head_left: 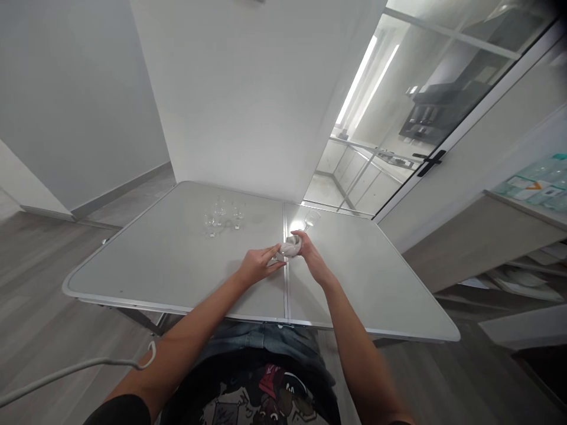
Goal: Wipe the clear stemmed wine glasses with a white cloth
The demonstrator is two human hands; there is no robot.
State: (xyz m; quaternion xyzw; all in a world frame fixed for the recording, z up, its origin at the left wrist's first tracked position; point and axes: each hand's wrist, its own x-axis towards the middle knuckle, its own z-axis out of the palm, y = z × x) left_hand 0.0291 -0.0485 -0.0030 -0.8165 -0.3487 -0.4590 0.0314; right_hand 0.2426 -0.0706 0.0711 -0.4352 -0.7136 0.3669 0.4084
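Both hands meet over the seam of the grey folding table. My right hand is closed around a bunched whitish cloth. Fingers of my left hand reach to the cloth's left side and hold a clear glass piece; its full shape is hidden by the cloth and fingers. Just beyond my right hand is a stemmed glass, near a bright reflection on the tabletop. Farther left on the table, several clear stemmed glasses stand in a small group.
A white wall rises behind the table's far edge. To the right is a glazed door with a black handle. Bottles sit on a shelf unit at far right. A pale cable crosses the lower left.
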